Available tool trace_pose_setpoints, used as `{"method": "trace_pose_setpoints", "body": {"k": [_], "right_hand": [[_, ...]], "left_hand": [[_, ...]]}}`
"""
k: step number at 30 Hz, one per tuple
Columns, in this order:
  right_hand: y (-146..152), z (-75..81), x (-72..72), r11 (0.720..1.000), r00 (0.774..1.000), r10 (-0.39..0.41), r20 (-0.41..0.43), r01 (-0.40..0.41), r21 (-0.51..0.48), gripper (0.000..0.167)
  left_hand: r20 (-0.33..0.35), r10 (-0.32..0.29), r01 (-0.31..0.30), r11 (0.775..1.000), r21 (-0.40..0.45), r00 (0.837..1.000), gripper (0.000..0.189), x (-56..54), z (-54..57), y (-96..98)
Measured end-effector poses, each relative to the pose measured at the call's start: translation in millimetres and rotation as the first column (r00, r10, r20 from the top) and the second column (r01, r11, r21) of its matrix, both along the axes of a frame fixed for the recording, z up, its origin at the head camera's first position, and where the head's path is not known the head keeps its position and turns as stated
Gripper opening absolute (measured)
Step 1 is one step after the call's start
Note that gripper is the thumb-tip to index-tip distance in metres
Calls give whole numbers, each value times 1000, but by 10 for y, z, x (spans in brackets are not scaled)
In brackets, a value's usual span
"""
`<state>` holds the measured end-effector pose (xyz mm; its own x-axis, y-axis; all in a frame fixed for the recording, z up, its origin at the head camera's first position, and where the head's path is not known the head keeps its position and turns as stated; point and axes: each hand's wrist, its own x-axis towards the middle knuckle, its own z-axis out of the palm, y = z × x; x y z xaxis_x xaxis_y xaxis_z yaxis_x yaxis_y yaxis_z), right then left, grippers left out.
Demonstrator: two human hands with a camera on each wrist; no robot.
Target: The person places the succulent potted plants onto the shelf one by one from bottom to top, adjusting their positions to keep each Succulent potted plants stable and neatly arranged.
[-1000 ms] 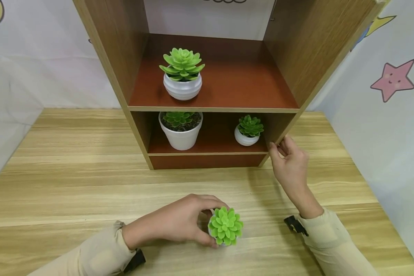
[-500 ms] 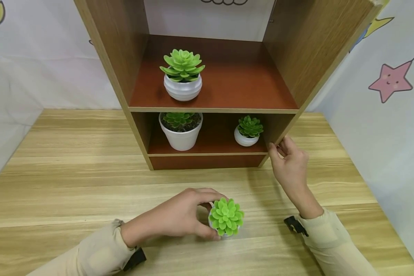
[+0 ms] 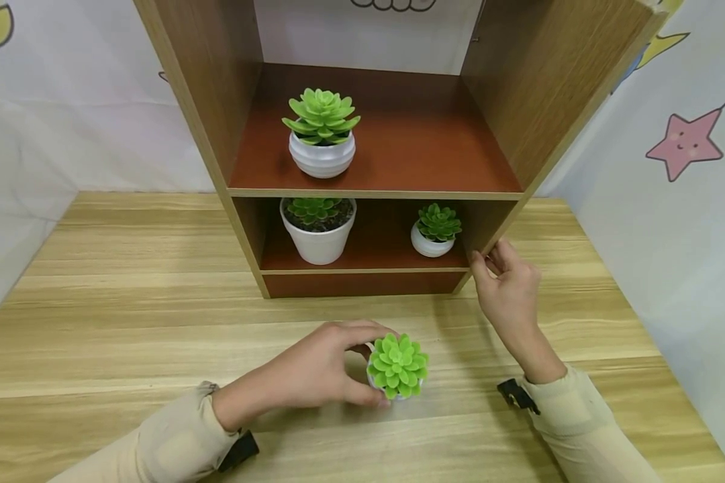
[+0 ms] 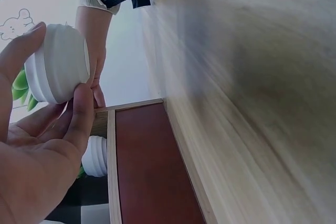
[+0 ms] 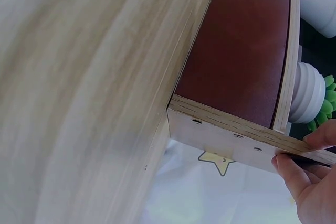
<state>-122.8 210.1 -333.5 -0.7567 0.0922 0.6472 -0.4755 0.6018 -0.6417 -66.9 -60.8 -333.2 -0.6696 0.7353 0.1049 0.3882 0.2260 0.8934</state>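
My left hand (image 3: 323,367) grips a small potted succulent (image 3: 397,365) by its white ribbed pot (image 4: 59,64), thumb on one side and fingers on the other. In the left wrist view the pot is raised off the table. My right hand (image 3: 510,295) pinches the front edge of the right side panel (image 5: 236,129) of a wooden shelf unit (image 3: 374,194), low down. On the upper shelf, at the left, stands a bigger succulent in a white pot (image 3: 322,154). Below it are a tapered white pot (image 3: 320,241) with a succulent and, at right, a small round potted succulent (image 3: 435,231).
The wood-grain table (image 3: 127,288) spreads in front of the shelf unit and to both sides. White cloth walls with printed cartoons, one a pink star (image 3: 684,144), enclose it. The upper board's front edge (image 3: 374,194) partly hides the tapered pot's plant.
The left hand has carried the potted succulent slightly forward, toward the shelf unit. The right hand keeps its hold on the panel, and the plants on the shelves have not moved.
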Motion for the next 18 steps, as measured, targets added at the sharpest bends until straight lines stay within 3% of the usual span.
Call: {"method": "trace_pose_setpoints", "body": {"k": [5,12,18], "right_hand": [[-60,90,52,1000,1000,8,4,-8,-22,26],[96,-139,-82,1000,1000,11,9,-11,-12,28],[138,-188,-106,1000,1000,10,10,-10,-1,27]], "left_hand": [[8,56,-56,998,-25,998,62,5,29,8],[-11,118,-118,992,-39,993,63,3,68,23],[-32,189,-191,979,-76,981,68,-8,108,23]]}}
